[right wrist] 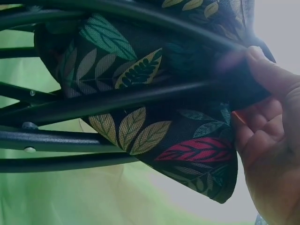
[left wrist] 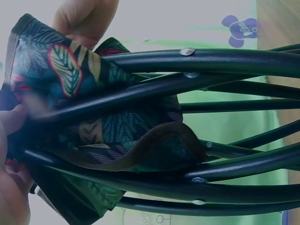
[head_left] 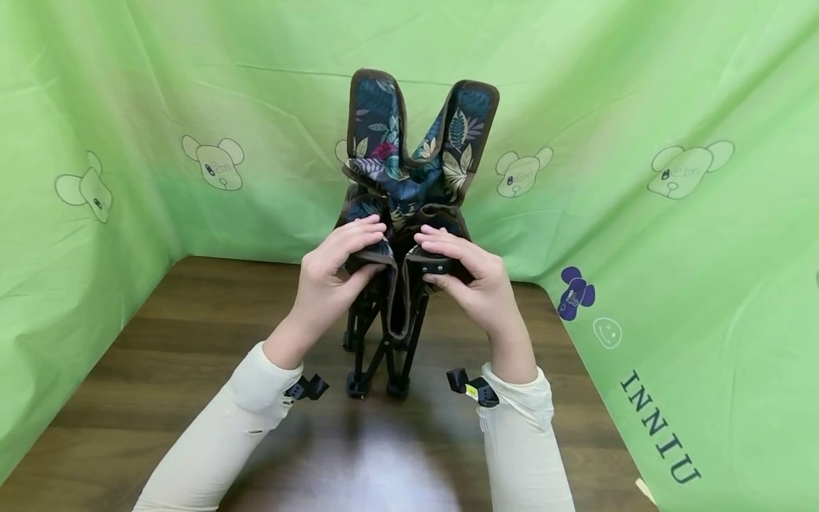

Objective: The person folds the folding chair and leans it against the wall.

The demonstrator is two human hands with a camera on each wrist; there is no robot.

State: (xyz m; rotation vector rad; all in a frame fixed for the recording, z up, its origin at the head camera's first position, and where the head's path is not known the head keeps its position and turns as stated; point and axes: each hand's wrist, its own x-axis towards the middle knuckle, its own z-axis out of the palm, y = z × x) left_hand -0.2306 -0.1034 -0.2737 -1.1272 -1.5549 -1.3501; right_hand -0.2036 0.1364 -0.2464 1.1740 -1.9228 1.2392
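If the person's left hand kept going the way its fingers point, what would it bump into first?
The left hand grips the folded chair's fabric corner, fingers pointing right. Straight on, it would likely meet the right hand gripping the opposite corner; depth is hard to judge.

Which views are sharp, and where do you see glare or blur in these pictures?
Head view: sharp, evenly lit, with a pale glare patch on the wooden table in front of the folded chair. Left wrist view: dim, the black frame tubes fairly clear, the left hand blurred at the edge. Right wrist view: dark, the leaf-print fabric readable, the right hand soft.
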